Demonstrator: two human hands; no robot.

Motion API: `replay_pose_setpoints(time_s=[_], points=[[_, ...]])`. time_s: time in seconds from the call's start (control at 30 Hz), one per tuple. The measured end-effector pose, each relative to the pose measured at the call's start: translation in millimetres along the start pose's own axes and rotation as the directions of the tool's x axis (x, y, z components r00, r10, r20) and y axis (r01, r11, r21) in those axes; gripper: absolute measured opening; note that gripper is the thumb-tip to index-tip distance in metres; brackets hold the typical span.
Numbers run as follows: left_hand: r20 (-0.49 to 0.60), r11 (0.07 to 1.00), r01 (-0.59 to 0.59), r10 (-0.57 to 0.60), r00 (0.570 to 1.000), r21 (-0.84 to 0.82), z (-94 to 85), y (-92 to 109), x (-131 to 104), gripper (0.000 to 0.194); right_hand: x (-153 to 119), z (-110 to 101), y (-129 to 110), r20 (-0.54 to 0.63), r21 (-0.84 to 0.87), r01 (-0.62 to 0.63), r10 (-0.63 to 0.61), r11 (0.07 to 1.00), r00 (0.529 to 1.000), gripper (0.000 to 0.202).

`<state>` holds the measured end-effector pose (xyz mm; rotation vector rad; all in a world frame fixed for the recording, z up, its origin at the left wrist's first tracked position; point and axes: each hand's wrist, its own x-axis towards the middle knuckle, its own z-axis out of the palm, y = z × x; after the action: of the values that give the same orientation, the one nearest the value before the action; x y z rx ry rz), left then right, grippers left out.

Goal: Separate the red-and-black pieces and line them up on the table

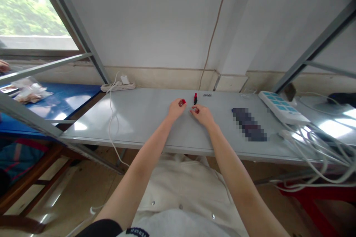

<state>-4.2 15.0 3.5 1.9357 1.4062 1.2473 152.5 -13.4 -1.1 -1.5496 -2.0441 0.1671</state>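
My left hand [177, 109] is above the grey tabletop with its fingers closed around a small red piece [184, 101]. To its right, my right hand [203, 114] is curled in a pinch low over the table. Whatever sits between those fingertips, if anything, is too small to make out. The two hands are close together but apart. Just beyond the right fingertips, small red pieces [195, 95] and black pieces [195, 101] lie in a short line. Beside them is a row of several tiny dark parts [207, 95].
A dark pixelated object [249, 125] lies to the right. Farther right is a large white power strip [282, 106] with a tangle of white cables [319, 152]. Another power strip [118, 86] sits at the back left, its cord [110, 118] crossing the table. Metal posts flank the table.
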Motion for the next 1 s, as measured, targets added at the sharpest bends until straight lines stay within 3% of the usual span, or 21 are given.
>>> replay_pose_setpoints(time_s=[0.23,0.37,0.57,0.73,0.87,1.0], points=[[-0.054,0.911,0.151,-0.141,0.988,0.384,-69.7,-36.3,18.5,0.011,-0.2,1.4,3.6,-0.050,0.041,-0.025,0.027,0.999,0.998,0.025],[-0.075,0.828,0.234,-0.228,0.971,0.509,-92.6,-53.8,10.0,0.013,-0.6,1.0,3.3,-0.156,0.064,-0.060,0.069,0.996,0.985,0.028],[-0.055,0.791,0.265,-0.283,0.958,0.552,-96.9,-61.1,4.0,0.015,-1.0,-1.9,5.7,-0.324,0.109,-0.168,0.195,0.980,0.926,0.029],[-0.039,0.768,0.276,-0.311,0.949,0.578,-95.2,-65.0,5.9,0.015,0.8,-4.8,12.5,-0.419,0.190,-0.270,0.326,0.944,0.848,0.029],[-0.030,0.753,0.295,-0.344,0.939,0.588,-94.6,-65.0,5.8,0.015,1.9,-6.0,19.1,-0.405,0.231,-0.355,0.422,0.906,0.811,0.028],[-0.042,0.756,0.316,-0.358,0.933,0.574,-93.6,-65.3,6.2,0.016,0.7,-8.1,20.7,-0.317,0.161,-0.425,0.454,0.891,0.832,0.021]])
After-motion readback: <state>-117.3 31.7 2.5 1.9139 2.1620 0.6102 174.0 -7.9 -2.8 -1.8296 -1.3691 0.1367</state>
